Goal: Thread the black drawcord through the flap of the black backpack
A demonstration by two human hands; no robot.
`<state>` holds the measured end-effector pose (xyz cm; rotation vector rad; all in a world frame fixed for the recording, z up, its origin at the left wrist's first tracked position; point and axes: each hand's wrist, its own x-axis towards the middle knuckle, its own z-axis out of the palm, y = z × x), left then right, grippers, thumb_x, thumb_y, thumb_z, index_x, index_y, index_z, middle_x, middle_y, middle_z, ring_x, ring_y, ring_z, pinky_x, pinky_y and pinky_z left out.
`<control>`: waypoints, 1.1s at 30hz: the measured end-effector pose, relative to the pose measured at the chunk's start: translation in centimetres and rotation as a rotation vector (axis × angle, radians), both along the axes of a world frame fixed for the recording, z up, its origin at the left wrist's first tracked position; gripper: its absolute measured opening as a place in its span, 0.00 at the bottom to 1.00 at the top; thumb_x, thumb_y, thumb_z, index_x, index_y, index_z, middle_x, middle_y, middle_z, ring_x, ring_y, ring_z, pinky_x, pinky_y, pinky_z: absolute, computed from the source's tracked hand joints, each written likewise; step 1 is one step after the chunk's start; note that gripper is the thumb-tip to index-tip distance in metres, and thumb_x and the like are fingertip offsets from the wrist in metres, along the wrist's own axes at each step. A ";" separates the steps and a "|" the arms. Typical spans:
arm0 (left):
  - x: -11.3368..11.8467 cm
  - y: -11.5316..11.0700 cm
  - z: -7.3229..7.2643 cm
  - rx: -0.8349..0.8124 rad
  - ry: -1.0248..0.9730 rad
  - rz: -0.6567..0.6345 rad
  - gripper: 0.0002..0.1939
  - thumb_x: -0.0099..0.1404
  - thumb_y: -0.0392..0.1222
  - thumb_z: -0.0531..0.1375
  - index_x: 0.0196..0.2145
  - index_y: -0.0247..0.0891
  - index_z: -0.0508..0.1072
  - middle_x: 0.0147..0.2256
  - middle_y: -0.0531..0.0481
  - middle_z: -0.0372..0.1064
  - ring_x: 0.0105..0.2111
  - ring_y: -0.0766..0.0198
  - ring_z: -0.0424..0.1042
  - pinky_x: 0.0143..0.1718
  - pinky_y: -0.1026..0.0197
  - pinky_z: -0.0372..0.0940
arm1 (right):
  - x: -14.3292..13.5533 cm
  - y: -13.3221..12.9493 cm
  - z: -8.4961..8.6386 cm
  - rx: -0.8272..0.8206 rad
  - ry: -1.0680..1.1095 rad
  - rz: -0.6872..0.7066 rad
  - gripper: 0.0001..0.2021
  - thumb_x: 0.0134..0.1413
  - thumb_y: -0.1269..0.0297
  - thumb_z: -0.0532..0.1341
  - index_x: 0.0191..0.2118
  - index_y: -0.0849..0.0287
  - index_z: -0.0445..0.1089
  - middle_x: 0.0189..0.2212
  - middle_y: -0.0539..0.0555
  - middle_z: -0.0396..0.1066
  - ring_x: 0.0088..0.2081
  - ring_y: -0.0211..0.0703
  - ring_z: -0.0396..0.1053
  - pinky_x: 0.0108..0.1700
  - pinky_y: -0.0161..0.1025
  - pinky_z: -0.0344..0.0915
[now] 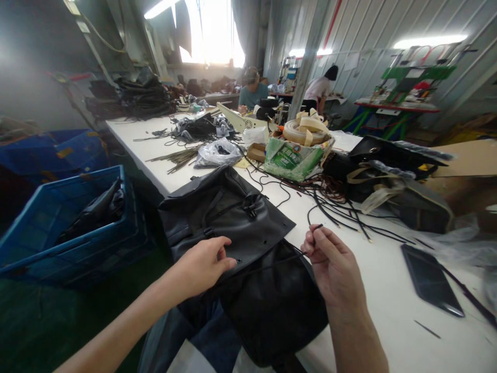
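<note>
A black leather-like bag (229, 223) lies at the table's edge and over my lap, its flap turned up and its darker body (275, 311) hanging in front. My left hand (205, 264) rests at the flap's edge beside a small eyelet (239, 260). Its thumb and index finger are apart, with nothing visible between them; the other fingers are mostly hidden. Right of the bag, my right hand (336, 264) pinches a thin black cord (319, 226). Part of that cord stretches from this hand leftward across the bag.
Loose black cords (349, 215) spread across the white table (384, 290). A phone (430, 280) lies at right. Behind stand a green-and-white bag (291, 158) with tape rolls and a plastic bag (219, 153). A blue crate (73, 228) is at left. Two people work farther back.
</note>
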<state>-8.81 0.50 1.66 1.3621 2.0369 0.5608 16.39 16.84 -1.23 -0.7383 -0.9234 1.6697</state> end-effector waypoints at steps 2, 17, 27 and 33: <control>0.7 0.3 0.5 -0.113 0.114 -0.050 0.21 0.69 0.54 0.68 0.55 0.43 0.80 0.39 0.51 0.81 0.40 0.51 0.80 0.39 0.53 0.66 | 0.2 -0.1 -0.2 -0.014 -0.007 -0.001 0.18 0.45 0.55 0.84 0.37 0.58 0.84 0.33 0.51 0.74 0.30 0.34 0.69 0.32 0.28 0.73; 2.0 0.8 1.1 -0.122 0.358 -0.131 0.16 0.73 0.57 0.65 0.43 0.42 0.80 0.43 0.43 0.84 0.45 0.42 0.83 0.40 0.51 0.69 | 0.5 -0.4 -0.9 -0.032 -0.028 0.047 0.16 0.49 0.56 0.84 0.39 0.58 0.84 0.33 0.51 0.75 0.30 0.34 0.70 0.32 0.29 0.74; 3.5 0.6 0.4 -0.137 0.541 -0.279 0.11 0.75 0.44 0.59 0.47 0.35 0.77 0.46 0.36 0.81 0.47 0.39 0.83 0.46 0.44 0.75 | 0.5 -0.6 -0.6 -0.003 -0.055 0.063 0.17 0.49 0.55 0.83 0.39 0.58 0.84 0.32 0.51 0.76 0.29 0.34 0.70 0.32 0.30 0.74; 4.3 0.8 -0.6 -0.112 0.649 -0.404 0.11 0.73 0.30 0.55 0.46 0.31 0.78 0.43 0.33 0.79 0.42 0.40 0.83 0.41 0.46 0.75 | 0.5 -0.7 -0.6 0.018 -0.078 0.069 0.16 0.50 0.53 0.83 0.39 0.56 0.84 0.32 0.51 0.77 0.29 0.35 0.69 0.32 0.31 0.72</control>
